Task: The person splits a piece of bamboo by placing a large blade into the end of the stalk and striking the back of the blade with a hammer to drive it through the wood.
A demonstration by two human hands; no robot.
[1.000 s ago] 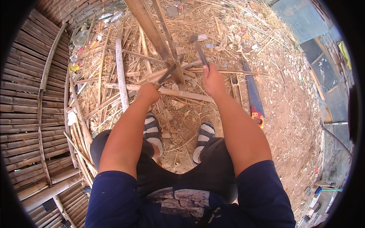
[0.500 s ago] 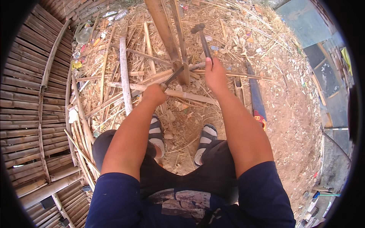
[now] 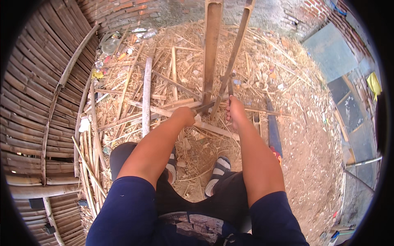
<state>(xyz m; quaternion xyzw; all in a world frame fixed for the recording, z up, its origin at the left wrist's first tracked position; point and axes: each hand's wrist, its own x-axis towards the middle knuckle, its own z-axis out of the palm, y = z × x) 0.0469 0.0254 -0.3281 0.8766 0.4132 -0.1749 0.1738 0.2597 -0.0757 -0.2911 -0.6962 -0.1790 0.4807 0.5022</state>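
Note:
My left hand (image 3: pixel 184 116) is closed round the handle of a large knife, whose dark blade (image 3: pixel 205 107) points right and lies at the lower part of an upright, split bamboo pole. The pole's broad left piece (image 3: pixel 212 49) and narrow right strip (image 3: pixel 238 45) stand apart at the top and come close together near the ground. My right hand (image 3: pixel 234 111) grips a hammer (image 3: pixel 230 88) by its handle, just right of the strip. The hammer's head is up beside the strip; whether the two touch, I cannot tell.
A handsaw (image 3: pixel 273 127) with a red handle lies on the ground at the right. A pale pole (image 3: pixel 147 94) and several bamboo strips lie crossed at the left. A bamboo slat wall (image 3: pixel 33 119) rises on the left, and a brick wall (image 3: pixel 172 12) at the back.
The bamboo's top has swung right, and its narrow strip now leans away from the broad piece. Both hands appear lower in view, with the hammer dropped nearer the strip.

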